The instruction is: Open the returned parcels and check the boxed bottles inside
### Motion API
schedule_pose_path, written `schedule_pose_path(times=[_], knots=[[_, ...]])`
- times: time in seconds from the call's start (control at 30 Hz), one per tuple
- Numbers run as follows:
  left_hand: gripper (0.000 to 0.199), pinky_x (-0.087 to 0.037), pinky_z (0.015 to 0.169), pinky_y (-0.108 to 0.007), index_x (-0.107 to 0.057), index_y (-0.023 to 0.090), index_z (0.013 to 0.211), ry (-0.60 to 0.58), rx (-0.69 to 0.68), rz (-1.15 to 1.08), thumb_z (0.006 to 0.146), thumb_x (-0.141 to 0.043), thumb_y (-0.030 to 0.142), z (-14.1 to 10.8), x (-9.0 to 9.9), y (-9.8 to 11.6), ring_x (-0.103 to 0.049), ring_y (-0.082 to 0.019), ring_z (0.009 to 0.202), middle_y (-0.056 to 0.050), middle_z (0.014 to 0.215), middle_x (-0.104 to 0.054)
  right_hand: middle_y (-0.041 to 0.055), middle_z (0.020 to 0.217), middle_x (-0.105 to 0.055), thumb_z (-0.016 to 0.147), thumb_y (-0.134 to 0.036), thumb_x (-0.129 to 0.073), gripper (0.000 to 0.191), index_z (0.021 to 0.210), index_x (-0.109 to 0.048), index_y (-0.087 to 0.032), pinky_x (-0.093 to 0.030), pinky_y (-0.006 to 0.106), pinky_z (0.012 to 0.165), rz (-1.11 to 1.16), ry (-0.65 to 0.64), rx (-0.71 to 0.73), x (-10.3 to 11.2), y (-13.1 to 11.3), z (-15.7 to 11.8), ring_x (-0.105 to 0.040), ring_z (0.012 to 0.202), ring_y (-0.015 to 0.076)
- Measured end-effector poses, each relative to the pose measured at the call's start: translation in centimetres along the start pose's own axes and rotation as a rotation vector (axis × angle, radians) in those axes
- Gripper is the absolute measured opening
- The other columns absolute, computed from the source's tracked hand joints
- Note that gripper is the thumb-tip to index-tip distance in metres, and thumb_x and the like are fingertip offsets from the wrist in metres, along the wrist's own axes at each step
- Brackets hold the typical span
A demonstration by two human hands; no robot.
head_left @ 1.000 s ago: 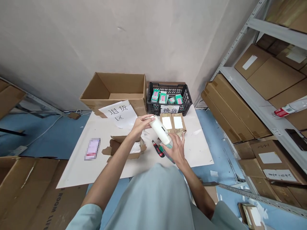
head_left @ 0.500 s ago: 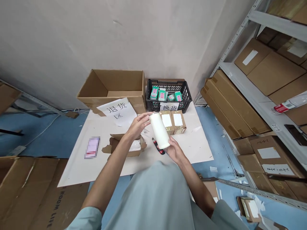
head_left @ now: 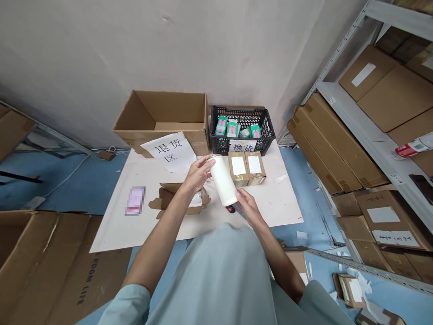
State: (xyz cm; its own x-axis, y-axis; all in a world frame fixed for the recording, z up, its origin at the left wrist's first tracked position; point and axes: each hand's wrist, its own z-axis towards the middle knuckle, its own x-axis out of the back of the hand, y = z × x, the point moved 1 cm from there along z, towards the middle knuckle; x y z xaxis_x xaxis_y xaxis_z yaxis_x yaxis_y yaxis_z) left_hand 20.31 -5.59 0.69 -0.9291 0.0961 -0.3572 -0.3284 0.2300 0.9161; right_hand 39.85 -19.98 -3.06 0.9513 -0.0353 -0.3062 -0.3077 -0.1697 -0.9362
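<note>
A white cylindrical bottle (head_left: 223, 181) is held tilted above the table between both hands. My left hand (head_left: 199, 174) grips its upper end, near the rim. My right hand (head_left: 247, 205) holds the lower end from the right. Below my left forearm lies an opened small cardboard box (head_left: 165, 197) with torn flaps and white wrapping (head_left: 196, 199) inside. A red and black tool (head_left: 230, 209) shows partly under the bottle. Two small taped boxes with white labels (head_left: 238, 167) (head_left: 255, 165) stand just behind the bottle.
At the table's (head_left: 111, 225) back are a large open carton (head_left: 162, 135) with a paper sign (head_left: 172, 151) and a black crate (head_left: 241, 145) holding several green and pink boxes. A blurred pinkish item (head_left: 135, 201) lies left. Shelves (head_left: 358, 113) with cartons stand right.
The view has shifted slightly, so the table's things appear a little higher and further right. Both hands still hold the bottle, which now covers more of the red and black tool.
</note>
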Motion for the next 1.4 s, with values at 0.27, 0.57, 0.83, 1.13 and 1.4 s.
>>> schedule_pose_path(times=[0.27,0.57,0.83,1.13,1.4], knots=[[0.063,-0.063,0.083,-0.033,-0.083,0.021,0.111,0.145,-0.017,0.073,0.059,-0.103,0.052,-0.7,-0.5,-0.7,-0.072,-0.027,0.113,-0.012,0.128,-0.078,0.0188,0.147,-0.069,0.089,-0.049,-0.087,0.077,0.156,-0.059,-0.022,-0.057,0.056,0.113,-0.984,0.259,0.399,-0.5,0.8,-0.4,-0.067,0.135,0.0389],[0.071,-0.064,0.075,-0.031,-0.083,0.018,0.113,0.082,0.002,0.144,0.071,-0.093,0.074,-1.2,0.3,-0.4,-0.075,-0.023,0.1,-0.014,0.128,-0.076,0.0122,0.139,-0.075,0.084,-0.049,-0.091,0.071,0.145,-0.064,-0.026,-0.061,0.048,0.107,-0.339,0.209,0.199,-0.2,1.4,-0.2,-0.072,0.127,0.0333],[0.066,-0.054,0.066,-0.025,-0.083,0.02,0.117,0.01,0.034,0.128,0.068,-0.101,0.062,-1.3,0.8,0.3,-0.074,-0.017,0.085,-0.011,0.118,-0.08,0.0123,0.107,-0.084,0.088,-0.058,-0.084,0.055,0.125,-0.071,-0.019,-0.064,0.048,0.102,0.439,-0.165,-0.235,1.0,0.8,-0.3,-0.08,0.095,0.0286],[0.074,-0.062,0.084,-0.038,-0.076,0.022,0.131,-0.129,0.063,-0.008,0.069,-0.097,0.057,-1.3,-0.5,-0.3,-0.079,-0.027,0.098,-0.013,0.12,-0.082,0.0096,0.096,-0.082,0.092,-0.08,-0.061,0.066,0.12,-0.073,-0.021,-0.053,0.064,0.119,0.428,-0.189,-0.342,0.1,1.3,-1.2,-0.078,0.084,0.0289],[0.076,-0.063,0.083,-0.038,-0.075,0.021,0.13,0.103,0.02,0.091,0.065,-0.098,0.054,-1.5,-0.3,-0.9,-0.079,-0.025,0.094,-0.01,0.112,-0.081,0.0142,0.149,-0.069,0.083,-0.067,-0.087,0.082,0.15,-0.062,-0.027,-0.06,0.048,0.11,-0.094,0.056,0.025,1.6,1.1,-0.5,-0.07,0.132,0.0322]])
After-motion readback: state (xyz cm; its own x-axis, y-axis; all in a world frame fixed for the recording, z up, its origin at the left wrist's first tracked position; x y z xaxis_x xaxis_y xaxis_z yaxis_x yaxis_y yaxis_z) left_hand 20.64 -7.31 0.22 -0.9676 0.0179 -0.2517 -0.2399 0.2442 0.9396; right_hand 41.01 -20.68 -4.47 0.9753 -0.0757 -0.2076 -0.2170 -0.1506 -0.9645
